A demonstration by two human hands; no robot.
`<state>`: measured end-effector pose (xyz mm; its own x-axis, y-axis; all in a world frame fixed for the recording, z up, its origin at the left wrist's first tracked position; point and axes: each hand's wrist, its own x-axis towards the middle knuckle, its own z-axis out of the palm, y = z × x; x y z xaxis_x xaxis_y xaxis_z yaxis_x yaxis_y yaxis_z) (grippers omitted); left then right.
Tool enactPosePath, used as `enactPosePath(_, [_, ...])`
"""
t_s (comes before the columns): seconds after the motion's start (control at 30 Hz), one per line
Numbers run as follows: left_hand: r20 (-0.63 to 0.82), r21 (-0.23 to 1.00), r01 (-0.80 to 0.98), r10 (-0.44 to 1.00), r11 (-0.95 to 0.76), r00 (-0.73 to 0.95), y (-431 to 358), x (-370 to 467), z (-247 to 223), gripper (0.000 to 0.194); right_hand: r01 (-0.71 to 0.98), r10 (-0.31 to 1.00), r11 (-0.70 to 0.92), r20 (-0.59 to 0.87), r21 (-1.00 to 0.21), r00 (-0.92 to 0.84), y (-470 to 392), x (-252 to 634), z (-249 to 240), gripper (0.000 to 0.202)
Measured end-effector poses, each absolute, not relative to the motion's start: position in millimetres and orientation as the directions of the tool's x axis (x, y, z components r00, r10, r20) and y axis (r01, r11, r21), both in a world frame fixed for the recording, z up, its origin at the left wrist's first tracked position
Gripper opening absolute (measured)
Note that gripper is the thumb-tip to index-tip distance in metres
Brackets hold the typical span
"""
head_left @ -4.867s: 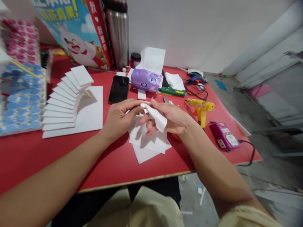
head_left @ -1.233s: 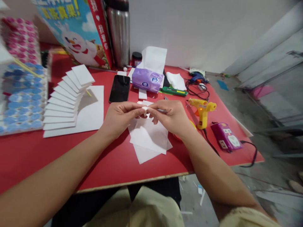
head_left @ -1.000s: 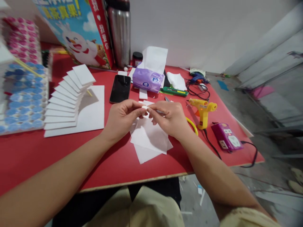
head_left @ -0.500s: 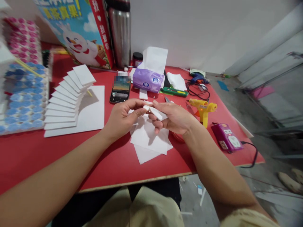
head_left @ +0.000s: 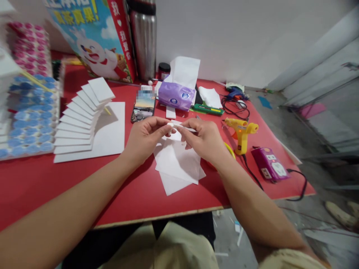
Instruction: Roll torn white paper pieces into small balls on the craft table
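In the head view, my left hand (head_left: 144,139) pinches a small white lump (head_left: 170,127) between thumb and fingers; its exact kind is too small to tell. My right hand (head_left: 209,139) grips a thin white strip (head_left: 190,129), seen nearly edge-on, with its fingertips close to the lump. Whether the strip and lump touch I cannot tell. Beneath both hands lie overlapping white sheets (head_left: 179,164) on the red table (head_left: 134,201). A fanned staircase of white boards (head_left: 74,129) stands on a white base to the left of my left hand.
A yellow glue gun (head_left: 240,134) stands right of my right hand, its cord near a purple power socket (head_left: 269,164). Behind are a phone (head_left: 143,106), a purple tissue pack (head_left: 176,96), a green cutter (head_left: 208,109) and a steel flask (head_left: 144,45). Blue flower-like pieces (head_left: 30,119) sit far left.
My right hand has turned, so the white piece in it now shows edge-on instead of its broad face, and its fingers have drawn into a pinch. My left hand has barely moved.
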<state>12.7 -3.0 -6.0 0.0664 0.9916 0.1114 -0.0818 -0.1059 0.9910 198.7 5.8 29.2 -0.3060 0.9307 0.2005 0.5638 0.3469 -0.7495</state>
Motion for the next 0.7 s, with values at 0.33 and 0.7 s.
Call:
enactPosePath(0.33, [0.092,0.984,-0.155,0.995,-0.086,0.028,-5,14,-9,0.021,0.61,0.755,0.649,0.485,-0.454,-0.442,-2,194,25,0.022])
enactPosePath(0.7, [0.027,0.988,-0.152,0.991,-0.006,0.135,-2,7,-3,0.029,0.562,0.686,0.725,0.485,-0.398,-0.542,5,205,26,0.022])
